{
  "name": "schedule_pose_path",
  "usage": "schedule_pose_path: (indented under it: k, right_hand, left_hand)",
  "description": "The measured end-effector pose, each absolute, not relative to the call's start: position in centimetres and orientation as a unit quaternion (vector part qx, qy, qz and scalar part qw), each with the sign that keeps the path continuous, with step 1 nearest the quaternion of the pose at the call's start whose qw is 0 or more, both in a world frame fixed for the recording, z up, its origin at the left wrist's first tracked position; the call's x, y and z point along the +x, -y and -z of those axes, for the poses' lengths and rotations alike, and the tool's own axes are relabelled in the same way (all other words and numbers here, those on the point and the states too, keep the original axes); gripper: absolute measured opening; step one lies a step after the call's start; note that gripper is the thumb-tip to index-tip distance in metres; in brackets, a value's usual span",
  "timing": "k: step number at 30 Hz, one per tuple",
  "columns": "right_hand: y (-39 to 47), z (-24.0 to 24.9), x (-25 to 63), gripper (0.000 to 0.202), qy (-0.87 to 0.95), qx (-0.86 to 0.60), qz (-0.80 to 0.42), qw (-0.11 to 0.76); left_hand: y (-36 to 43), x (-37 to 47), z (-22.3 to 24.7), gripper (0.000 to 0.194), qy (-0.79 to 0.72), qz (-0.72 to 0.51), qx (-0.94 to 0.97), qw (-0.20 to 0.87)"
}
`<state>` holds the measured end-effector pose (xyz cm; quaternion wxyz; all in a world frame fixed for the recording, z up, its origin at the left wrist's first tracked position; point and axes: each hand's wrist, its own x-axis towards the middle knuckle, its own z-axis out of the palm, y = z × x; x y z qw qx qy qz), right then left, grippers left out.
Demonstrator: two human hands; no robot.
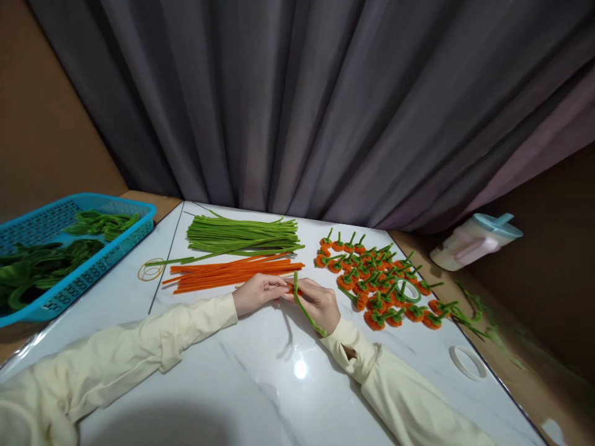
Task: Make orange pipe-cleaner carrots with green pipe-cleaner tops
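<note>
A small orange piece (290, 288) with a green stem (304, 310) sits between the fingertips above the table (251, 371). The right hand (318, 303) curls its fingers closed around it; the left hand (261, 294) bends its fingers against it (whether they grip, I cannot tell). Just beyond lie orange strips (232, 274), then green strips (242, 235); finished-looking orange pumpkins (374, 301) cluster to the right.
</note>
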<state>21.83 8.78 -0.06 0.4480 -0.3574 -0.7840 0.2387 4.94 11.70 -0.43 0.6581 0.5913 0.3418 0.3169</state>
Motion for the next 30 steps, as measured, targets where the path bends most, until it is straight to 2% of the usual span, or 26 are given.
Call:
schedule_pose_path:
  k: [8, 14, 21, 30]
  right_hand:
    - [-8.6, -0.3, 21.9, 0.023, 0.767, -0.373, -0.242, 0.463]
    - [-9.1, 0.6, 22.2, 0.028, 0.770, -0.356, -0.236, 0.474]
    - [-9.3, 1.5, 22.0, 0.030, 0.778, -0.352, -0.234, 0.465]
    - [-8.9, 0.7, 21.7, 0.020, 0.770, -0.396, -0.227, 0.447]
  left_hand:
    - [-12.0, 4.8, 0.0, 0.030, -0.311, -0.305, 0.577, 0.691]
    - [-12.3, 4.9, 0.1, 0.034, -0.305, -0.321, 0.477, 0.759]
    - [-11.8, 5.2, 0.6, 0.032, -0.341, -0.348, 0.513, 0.706]
    - [-11.4, 5.9, 0.3, 0.037, -0.375, -0.384, 0.532, 0.655]
